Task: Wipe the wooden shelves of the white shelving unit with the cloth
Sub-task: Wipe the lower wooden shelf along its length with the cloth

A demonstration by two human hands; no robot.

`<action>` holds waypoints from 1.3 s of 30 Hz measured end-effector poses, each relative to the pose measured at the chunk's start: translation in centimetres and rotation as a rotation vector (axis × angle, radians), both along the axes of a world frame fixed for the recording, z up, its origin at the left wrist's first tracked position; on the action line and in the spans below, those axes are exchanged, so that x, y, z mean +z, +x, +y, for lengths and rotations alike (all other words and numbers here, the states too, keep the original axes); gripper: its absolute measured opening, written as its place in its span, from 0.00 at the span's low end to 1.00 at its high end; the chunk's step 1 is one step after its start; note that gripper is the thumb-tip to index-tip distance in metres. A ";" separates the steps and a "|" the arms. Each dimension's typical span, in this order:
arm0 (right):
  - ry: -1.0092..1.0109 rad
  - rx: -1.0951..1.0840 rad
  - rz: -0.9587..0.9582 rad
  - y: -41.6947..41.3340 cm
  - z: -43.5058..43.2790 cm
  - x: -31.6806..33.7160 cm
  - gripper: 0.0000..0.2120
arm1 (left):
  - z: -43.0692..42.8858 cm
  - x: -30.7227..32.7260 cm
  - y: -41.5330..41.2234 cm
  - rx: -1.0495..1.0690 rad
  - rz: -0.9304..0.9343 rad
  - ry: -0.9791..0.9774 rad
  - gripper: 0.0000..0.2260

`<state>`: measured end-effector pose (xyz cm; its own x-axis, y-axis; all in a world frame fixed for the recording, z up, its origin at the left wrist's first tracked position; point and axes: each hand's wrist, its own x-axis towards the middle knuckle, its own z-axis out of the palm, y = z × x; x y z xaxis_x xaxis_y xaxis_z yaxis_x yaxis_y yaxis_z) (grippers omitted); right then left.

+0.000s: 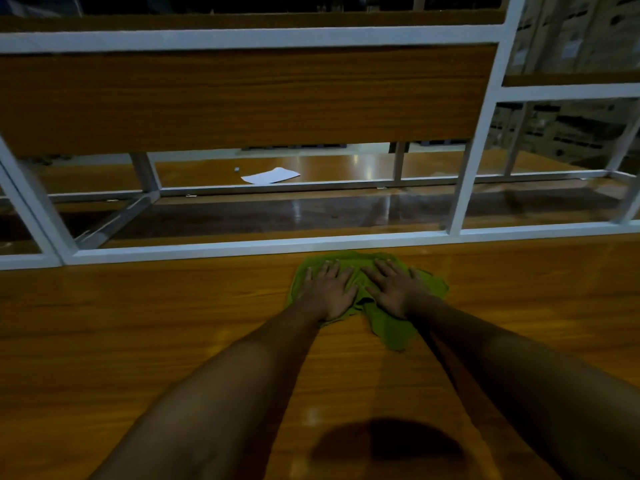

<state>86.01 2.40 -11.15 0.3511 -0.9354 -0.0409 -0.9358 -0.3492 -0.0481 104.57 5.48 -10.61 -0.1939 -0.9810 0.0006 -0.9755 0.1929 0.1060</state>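
Note:
A green cloth (389,325) lies crumpled on the wooden shelf (138,323) close to its far edge. My left hand (329,289) presses flat on the cloth's left part, fingers straight and spread. My right hand (393,287) lies flat on the right part in the same way. Both arms reach forward side by side. The cloth's far edge touches the white frame rail (242,247) of the shelving unit. A tail of cloth trails back between my wrists.
White uprights (485,133) rise at the right and lower left. Another wooden shelf panel (242,98) runs across above. Beyond the frame the glossy floor holds a white sheet of paper (272,175). Stacked boxes (571,46) stand at the far right.

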 end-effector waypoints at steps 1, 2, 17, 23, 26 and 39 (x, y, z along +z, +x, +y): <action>0.002 -0.014 0.001 0.3 -0.6 0.0 0.29 | -0.7 0.0 0.2 -0.006 -0.003 -0.002 0.27; 0.007 -0.024 -0.003 0.7 -1.1 0.1 0.29 | -1.2 0.0 0.6 -0.012 -0.004 -0.002 0.27; 0.036 0.157 -0.011 12.3 1.9 0.3 0.31 | 1.8 -0.6 12.3 0.155 -0.025 0.003 0.28; 0.050 0.179 -0.002 8.5 6.3 0.7 0.31 | 6.6 -0.5 8.8 0.135 -0.014 0.044 0.29; 0.058 0.156 0.000 6.2 7.4 0.9 0.31 | 7.5 -0.4 6.8 0.099 -0.009 0.043 0.30; 0.029 0.025 0.016 8.1 4.1 0.4 0.29 | 4.1 -0.2 6.4 0.075 0.021 0.043 0.25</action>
<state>94.10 6.51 -10.75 0.3736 -0.9246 -0.0740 -0.9275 -0.3713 -0.0434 110.96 9.58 -10.81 -0.1205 -0.9920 -0.0385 -0.9845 0.1144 0.1329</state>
